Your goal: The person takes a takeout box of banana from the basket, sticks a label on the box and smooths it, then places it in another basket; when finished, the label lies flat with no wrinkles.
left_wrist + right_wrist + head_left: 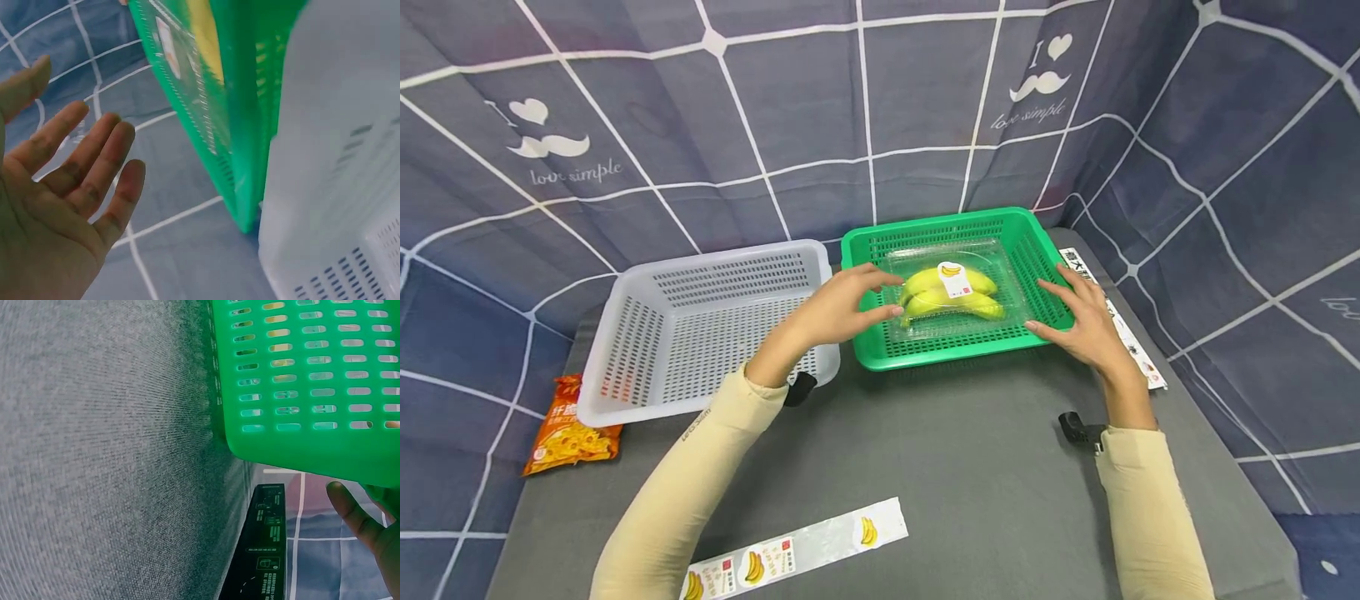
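Inside the green basket (955, 357) lies a clear plastic box (1013, 287) containing bananas (951, 302). A white sticker (955, 280) with a banana picture is on the box. My left hand (842, 307) hovers over the basket's left side, fingers apart and holding nothing; its palm and spread fingers show in the left wrist view. Over the right side is my right hand (1082, 321), fingers extended towards the box. In the right wrist view, a fingertip (340, 494) shows close to the green basket's rim; whether it touches is unclear.
A pale grey basket (670, 412) stands left of the green one. An orange snack bag (571, 433) lies beside it. A strip of banana stickers (831, 537) rests near the table's front. Along the right edge lies a long, narrow box (1131, 346). Patterned curtain hangs behind.
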The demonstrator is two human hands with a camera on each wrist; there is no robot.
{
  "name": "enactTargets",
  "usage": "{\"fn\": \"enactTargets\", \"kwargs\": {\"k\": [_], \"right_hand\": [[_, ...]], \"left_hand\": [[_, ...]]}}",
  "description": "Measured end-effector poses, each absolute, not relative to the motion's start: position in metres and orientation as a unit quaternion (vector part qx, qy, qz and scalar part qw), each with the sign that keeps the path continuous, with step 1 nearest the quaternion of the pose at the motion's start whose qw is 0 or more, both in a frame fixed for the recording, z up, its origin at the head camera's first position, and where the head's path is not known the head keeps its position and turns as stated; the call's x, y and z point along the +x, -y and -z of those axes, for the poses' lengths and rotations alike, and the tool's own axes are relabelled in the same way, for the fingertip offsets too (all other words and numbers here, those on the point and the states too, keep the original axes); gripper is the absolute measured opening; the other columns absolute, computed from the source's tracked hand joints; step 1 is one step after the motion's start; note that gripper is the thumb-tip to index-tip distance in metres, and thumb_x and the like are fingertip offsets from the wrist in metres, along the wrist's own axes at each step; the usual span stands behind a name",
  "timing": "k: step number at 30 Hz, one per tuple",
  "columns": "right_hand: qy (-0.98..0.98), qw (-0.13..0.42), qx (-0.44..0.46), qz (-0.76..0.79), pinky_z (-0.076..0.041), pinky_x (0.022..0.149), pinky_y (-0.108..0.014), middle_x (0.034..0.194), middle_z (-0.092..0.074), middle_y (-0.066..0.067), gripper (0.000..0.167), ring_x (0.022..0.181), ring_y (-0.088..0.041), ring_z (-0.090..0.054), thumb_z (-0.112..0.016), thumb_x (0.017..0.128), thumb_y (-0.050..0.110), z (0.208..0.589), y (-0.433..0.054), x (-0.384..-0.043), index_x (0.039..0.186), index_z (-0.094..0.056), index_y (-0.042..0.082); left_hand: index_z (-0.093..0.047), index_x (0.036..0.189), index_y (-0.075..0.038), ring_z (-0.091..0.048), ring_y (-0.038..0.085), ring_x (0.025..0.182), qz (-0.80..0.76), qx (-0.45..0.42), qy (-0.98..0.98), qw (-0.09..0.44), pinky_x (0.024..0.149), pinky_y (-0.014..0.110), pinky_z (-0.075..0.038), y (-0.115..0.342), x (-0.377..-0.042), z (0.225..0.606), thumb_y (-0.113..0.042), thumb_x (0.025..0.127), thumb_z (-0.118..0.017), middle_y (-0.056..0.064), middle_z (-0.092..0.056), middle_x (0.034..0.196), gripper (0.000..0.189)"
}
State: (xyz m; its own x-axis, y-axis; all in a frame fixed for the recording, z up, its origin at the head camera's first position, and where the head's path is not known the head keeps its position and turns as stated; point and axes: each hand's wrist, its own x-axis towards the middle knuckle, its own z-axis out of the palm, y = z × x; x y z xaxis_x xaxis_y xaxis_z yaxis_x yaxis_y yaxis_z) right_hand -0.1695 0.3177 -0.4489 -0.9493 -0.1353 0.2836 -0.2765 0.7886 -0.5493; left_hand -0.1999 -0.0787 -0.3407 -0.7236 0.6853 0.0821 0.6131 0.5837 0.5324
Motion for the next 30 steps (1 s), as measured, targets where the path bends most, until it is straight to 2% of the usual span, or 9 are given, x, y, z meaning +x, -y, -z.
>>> {"fn": "enactTargets", "kwargs": {"k": [1,6,11,14,17,20,25,30], "right_hand": [[0.939,0.114,0.107,-0.307,-0.02,0.105,-0.071,0.16,-0.028,-0.011,0.073,0.143,-0.046,-0.02,-0.08,0.077,0.04,0.449,-0.318,-0.169,0.14,-0.054,0.014],[0.941,0.102,0.103,-0.307,-0.019,0.104,-0.073,0.161,-0.025,-0.009,0.074,0.143,-0.046,-0.018,-0.08,0.077,0.038,0.45,-0.317,-0.168,0.141,-0.053,0.014],[0.941,0.104,0.105,-0.306,-0.02,0.103,-0.074,0.161,-0.026,-0.009,0.073,0.143,-0.047,-0.018,-0.08,0.077,0.038,0.45,-0.318,-0.17,0.141,-0.053,0.015],[0.941,0.103,0.106,-0.304,-0.02,0.103,-0.074,0.161,-0.026,-0.009,0.073,0.143,-0.047,-0.018,-0.08,0.077,0.038,0.45,-0.318,-0.17,0.141,-0.053,0.014],[0.943,0.1,0.11,-0.298,-0.021,0.102,-0.073,0.161,-0.025,-0.01,0.073,0.142,-0.047,-0.019,-0.08,0.077,0.038,0.45,-0.318,-0.171,0.141,-0.053,0.014],[0.943,0.099,0.112,-0.296,-0.022,0.102,-0.073,0.161,-0.025,-0.011,0.074,0.142,-0.047,-0.019,-0.08,0.077,0.038,0.448,-0.318,-0.17,0.141,-0.052,0.013],[0.943,0.094,0.108,-0.302,-0.021,0.101,-0.074,0.161,-0.024,-0.01,0.073,0.142,-0.045,-0.018,-0.079,0.078,0.037,0.445,-0.318,-0.168,0.142,-0.052,0.014],[0.943,0.095,0.111,-0.298,-0.022,0.101,-0.073,0.161,-0.025,-0.012,0.073,0.141,-0.046,-0.02,-0.079,0.078,0.036,0.446,-0.315,-0.169,0.142,-0.052,0.013]], "left_hand": [[-0.061,0.132,-0.008,-0.059,0.024,0.111,-0.285,0.366,-0.884,0.052,0.096,0.04,-0.048,0.08,-0.195,0.34,-0.031,0.094,-0.066,0.007,-0.063,0.125,0.045],[-0.061,0.132,-0.01,-0.062,0.019,0.104,-0.328,0.357,-0.874,0.002,0.086,0.036,-0.051,0.092,-0.172,0.34,-0.026,0.093,-0.068,0.005,-0.065,0.12,0.043],[-0.063,0.129,-0.011,-0.061,0.016,0.098,-0.342,0.36,-0.867,-0.029,0.076,0.032,-0.049,0.102,-0.156,0.342,-0.026,0.093,-0.068,0.003,-0.066,0.115,0.04],[-0.063,0.13,-0.011,-0.06,0.014,0.099,-0.34,0.365,-0.866,-0.04,0.081,0.032,-0.049,0.106,-0.146,0.34,-0.026,0.094,-0.067,0.001,-0.066,0.115,0.039],[-0.061,0.132,-0.012,-0.06,0.015,0.106,-0.338,0.363,-0.866,-0.059,0.09,0.036,-0.049,0.115,-0.13,0.337,-0.028,0.094,-0.066,0.0,-0.066,0.12,0.041],[-0.06,0.133,-0.014,-0.059,0.015,0.111,-0.345,0.357,-0.863,-0.088,0.095,0.038,-0.048,0.127,-0.109,0.333,-0.026,0.094,-0.067,0.0,-0.065,0.123,0.042],[-0.062,0.131,-0.015,-0.059,0.016,0.113,-0.355,0.346,-0.858,-0.132,0.096,0.037,-0.047,0.147,-0.078,0.335,-0.02,0.09,-0.071,-0.001,-0.066,0.12,0.042],[-0.063,0.129,-0.014,-0.06,0.016,0.112,-0.349,0.336,-0.863,-0.145,0.098,0.035,-0.044,0.162,-0.059,0.342,-0.019,0.088,-0.073,-0.001,-0.067,0.117,0.042]]}}
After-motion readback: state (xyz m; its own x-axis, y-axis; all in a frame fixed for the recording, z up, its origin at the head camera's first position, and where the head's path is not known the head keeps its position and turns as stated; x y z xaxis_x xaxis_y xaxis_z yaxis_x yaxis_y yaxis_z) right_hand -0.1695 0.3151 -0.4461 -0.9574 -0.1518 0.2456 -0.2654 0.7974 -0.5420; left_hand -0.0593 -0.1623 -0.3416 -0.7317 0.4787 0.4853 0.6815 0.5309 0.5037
